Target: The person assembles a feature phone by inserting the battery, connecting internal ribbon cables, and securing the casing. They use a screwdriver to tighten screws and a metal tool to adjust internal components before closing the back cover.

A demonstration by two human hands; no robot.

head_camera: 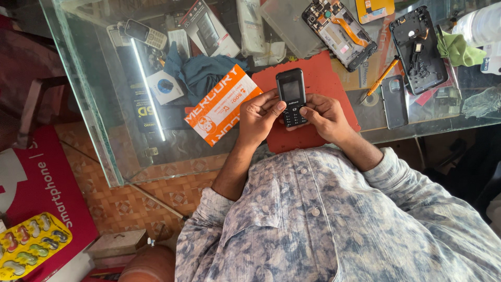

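Note:
A small black keypad phone (291, 96) is held upright over a red mat (319, 73) on the glass table. My left hand (257, 119) grips its left side, thumb lying across the top of the keypad. My right hand (324, 114) holds the right side, its thumb on the keys. The phone's screen is dark. Both forearms reach up from my patterned blue shirt at the bottom of the view.
An orange and white packet (219, 108) and a dark teal cloth (201, 70) lie left of the hands. An opened smartphone (339, 28), a black phone frame (420, 49), an orange-handled screwdriver (382, 77), a grey phone cover (395, 102) and a green cloth (456, 49) lie to the right. The table's glass edge (102, 151) runs down the left.

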